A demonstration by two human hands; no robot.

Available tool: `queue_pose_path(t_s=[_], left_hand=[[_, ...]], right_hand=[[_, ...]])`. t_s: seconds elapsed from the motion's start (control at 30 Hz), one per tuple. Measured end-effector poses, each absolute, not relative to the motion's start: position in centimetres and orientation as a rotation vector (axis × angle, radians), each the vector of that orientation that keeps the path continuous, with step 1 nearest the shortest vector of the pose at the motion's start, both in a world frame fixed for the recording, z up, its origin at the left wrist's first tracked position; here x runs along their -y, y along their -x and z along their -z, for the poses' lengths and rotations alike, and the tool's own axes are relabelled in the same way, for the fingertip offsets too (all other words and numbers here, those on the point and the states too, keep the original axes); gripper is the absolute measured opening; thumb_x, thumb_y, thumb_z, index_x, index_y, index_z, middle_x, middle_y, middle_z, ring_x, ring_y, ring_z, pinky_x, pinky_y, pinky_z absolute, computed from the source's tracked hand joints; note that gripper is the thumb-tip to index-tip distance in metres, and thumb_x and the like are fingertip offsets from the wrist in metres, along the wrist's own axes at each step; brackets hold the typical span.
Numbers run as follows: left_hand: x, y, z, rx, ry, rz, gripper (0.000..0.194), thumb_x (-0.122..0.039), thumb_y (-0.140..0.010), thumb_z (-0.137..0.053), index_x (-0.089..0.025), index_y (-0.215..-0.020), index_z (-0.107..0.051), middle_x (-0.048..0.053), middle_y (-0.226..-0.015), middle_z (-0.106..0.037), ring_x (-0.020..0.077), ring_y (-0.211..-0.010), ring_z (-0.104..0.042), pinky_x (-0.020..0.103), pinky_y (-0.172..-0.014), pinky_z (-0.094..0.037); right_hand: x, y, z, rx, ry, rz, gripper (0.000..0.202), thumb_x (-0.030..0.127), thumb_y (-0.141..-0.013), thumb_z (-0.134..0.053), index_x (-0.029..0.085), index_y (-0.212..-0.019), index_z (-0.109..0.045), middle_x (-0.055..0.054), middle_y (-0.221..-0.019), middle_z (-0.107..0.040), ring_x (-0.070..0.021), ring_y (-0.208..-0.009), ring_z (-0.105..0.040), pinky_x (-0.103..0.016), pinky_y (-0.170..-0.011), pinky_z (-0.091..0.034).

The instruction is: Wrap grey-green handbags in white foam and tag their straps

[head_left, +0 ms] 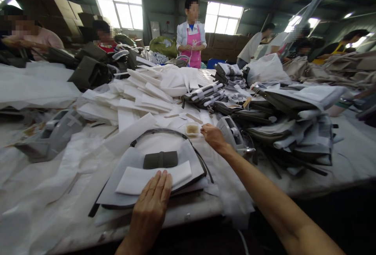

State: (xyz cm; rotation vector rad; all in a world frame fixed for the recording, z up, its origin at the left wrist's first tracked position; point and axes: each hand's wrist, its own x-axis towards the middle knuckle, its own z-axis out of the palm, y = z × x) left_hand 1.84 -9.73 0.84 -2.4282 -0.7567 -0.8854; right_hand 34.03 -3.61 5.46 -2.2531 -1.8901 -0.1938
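My left hand [154, 196] lies flat, fingers stretched out, on a folded white foam sheet [129, 180]. Under that sheet is a dark-edged handbag [113, 192] covered in pale wrapping, its curved strap [164, 130] toward the far side. A dark olive flap piece with a narrow band [160, 160] shows just above the foam. My right hand [214, 136] is reached forward with its fingers pinched together, beside a small clear tub [192, 129] with something yellowish in it. Whatever is between those fingertips is too small to make out.
Loose white foam sheets [147, 94] are heaped beyond the bag. Stacked wrapped bags [293, 122] rise on the right, behind a grey tape dispenser [232, 131]. Another dispenser [54, 133] stands left. A person in a pink apron [192, 45] stands across the table; other people work farther off.
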Motion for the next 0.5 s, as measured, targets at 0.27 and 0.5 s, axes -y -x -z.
queue_pose_path(t_s=[0.27,0.5], left_hand=[[10.0,-2.2,-1.5,0.771,2.437,0.934,0.040,-0.006,-0.099,-0.033,-0.009,-0.124,-0.064,0.012,-0.128,-0.066,0.0261,-0.119,-0.062,0.038,-0.107,-0.040],[9.8,-2.2,-1.2,0.756,2.428,0.921,0.037,-0.008,-0.099,-0.037,-0.008,-0.125,-0.063,0.012,-0.130,-0.065,0.0274,-0.120,-0.061,0.039,-0.106,-0.041]], right_hand=[[11.5,-35.4,-4.2,1.756,2.535,0.139,0.013,0.024,-0.091,-0.068,0.014,-0.097,-0.066,-0.012,-0.104,-0.066,-0.0220,-0.082,-0.066,-0.029,-0.066,-0.043],[11.6,-34.9,-3.4,1.752,2.539,0.120,0.013,0.018,-0.094,-0.059,0.015,-0.086,-0.069,-0.011,-0.093,-0.068,-0.0226,-0.086,-0.065,-0.030,-0.072,-0.044]])
